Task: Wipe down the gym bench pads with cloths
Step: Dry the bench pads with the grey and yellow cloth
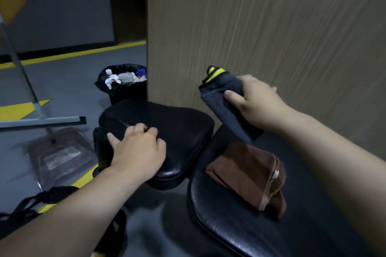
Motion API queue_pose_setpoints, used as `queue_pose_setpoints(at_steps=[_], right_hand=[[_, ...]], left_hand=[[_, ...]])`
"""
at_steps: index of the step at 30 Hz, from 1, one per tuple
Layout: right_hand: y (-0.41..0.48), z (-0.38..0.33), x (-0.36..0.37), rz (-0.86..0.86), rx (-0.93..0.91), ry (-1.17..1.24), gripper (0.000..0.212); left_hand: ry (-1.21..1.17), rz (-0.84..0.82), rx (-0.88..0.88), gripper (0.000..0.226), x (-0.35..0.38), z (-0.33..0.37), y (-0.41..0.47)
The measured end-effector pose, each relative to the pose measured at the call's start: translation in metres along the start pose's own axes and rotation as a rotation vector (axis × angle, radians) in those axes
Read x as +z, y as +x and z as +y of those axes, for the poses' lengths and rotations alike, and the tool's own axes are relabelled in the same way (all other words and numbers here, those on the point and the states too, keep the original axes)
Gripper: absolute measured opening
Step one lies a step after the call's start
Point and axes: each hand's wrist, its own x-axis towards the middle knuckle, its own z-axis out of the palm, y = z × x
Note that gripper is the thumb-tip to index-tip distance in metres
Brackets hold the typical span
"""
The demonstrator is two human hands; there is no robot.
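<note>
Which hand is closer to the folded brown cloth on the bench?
Right. The right hand, gripping a grey cloth, hovers above the folded brown cloth; the left hand rests on the small black pad farther left.

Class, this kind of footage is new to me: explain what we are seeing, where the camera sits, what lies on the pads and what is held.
No machine here: a person's two bare hands, filmed by one camera worn on the head, looking forward and down. The left hand rests on the smaller black pad. The right hand grips a folded grey cloth with yellow trim over the larger pad, where a folded brown cloth lies. A bin stands behind.
</note>
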Motion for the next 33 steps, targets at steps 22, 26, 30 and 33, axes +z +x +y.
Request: queue_pose_setpoints(at_steps=[22,26,30,33], right_hand=[[0.021,-0.028,0.138,-0.445,-0.046,-0.119,0.062],[-0.021,-0.054,0.131,-0.481,-0.133,-0.132,0.064],[-0.056,-0.089,0.138,-0.521,-0.09,-0.149,0.067],[-0.078,-0.113,0.153,-0.482,-0.048,-0.202,0.07]], left_hand=[[-0.074,-0.043,-0.009,0.044,0.008,-0.047,0.025],[-0.058,-0.019,0.0,0.054,0.005,-0.062,0.024],[-0.104,0.001,0.021,0.056,0.007,-0.076,0.028],[-0.139,0.018,0.093,0.05,0.012,-0.083,0.031]])
